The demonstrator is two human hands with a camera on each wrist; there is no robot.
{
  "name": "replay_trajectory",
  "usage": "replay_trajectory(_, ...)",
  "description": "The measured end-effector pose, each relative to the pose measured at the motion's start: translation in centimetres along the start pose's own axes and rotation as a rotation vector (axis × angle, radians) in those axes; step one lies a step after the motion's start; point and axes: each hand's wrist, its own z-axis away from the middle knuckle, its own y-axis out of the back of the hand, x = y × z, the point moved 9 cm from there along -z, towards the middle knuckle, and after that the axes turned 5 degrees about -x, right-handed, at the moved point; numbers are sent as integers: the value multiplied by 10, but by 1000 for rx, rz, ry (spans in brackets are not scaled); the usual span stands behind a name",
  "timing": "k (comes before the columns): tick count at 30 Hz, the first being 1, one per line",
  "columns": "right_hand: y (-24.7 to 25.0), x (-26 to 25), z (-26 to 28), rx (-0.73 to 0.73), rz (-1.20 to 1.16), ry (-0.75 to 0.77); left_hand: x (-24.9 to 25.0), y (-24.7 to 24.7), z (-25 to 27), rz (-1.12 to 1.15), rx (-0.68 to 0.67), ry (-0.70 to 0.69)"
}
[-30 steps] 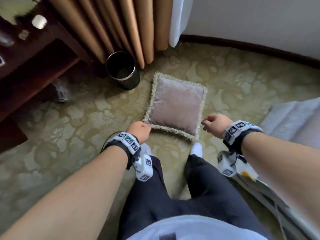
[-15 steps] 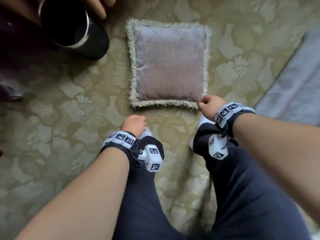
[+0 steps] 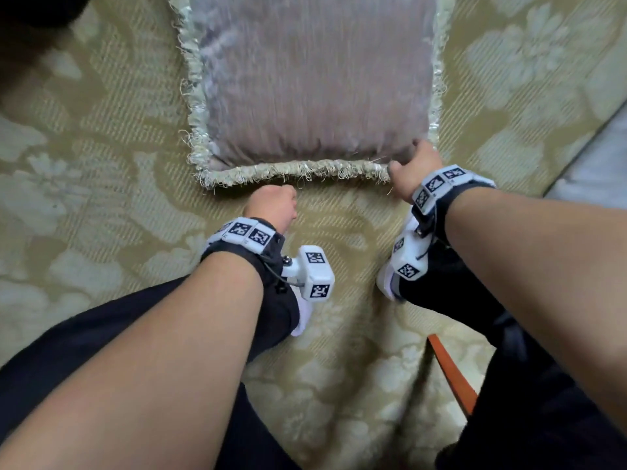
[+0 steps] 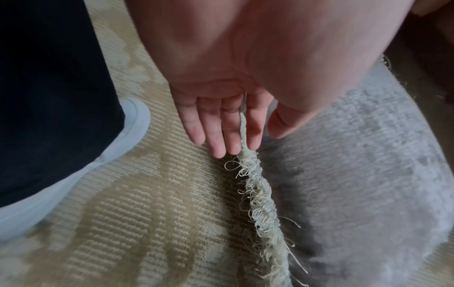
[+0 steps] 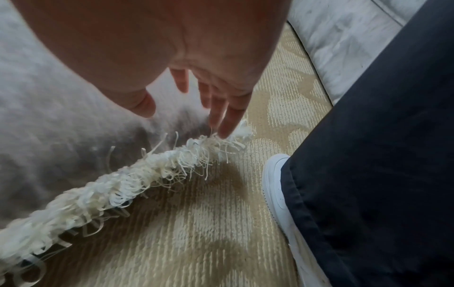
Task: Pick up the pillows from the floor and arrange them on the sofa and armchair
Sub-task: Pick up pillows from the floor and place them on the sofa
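Observation:
A mauve velvet pillow (image 3: 315, 79) with a pale looped fringe (image 3: 295, 169) lies flat on the carpet in front of me. My left hand (image 3: 271, 203) is at the middle of its near edge. In the left wrist view the left hand (image 4: 250, 139) has straight fingers (image 4: 221, 139) against the fringe (image 4: 260, 203), thumb over the pillow (image 4: 356, 174). My right hand (image 3: 415, 164) is at the near right corner. In the right wrist view the right hand (image 5: 186, 122) touches the corner fringe (image 5: 221, 143) with its fingertips (image 5: 226, 128), thumb spread above the pillow (image 5: 49, 97). Neither hand has closed on it.
Beige floral carpet (image 3: 101, 164) surrounds the pillow. My white shoes (image 3: 388, 286) and dark trouser legs stand just behind my hands. Grey upholstery (image 3: 597, 157) borders the right. An orange strap (image 3: 451, 374) hangs by my right leg. A dark object (image 3: 30, 28) fills the top left corner.
My view has dropped much closer to the pillow. Both hands moved forward to its near edge, the right onto the near right corner. The bin has left the view.

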Motion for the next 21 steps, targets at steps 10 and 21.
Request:
replay_trajectory(10, -11, 35, -58, -20, -121, -98, 5, -20, -54, -118, 41, -65)
replay_trajectory(21, 47, -35, 61, -209, 317, 171, 26, -8, 72, -170, 137, -118)
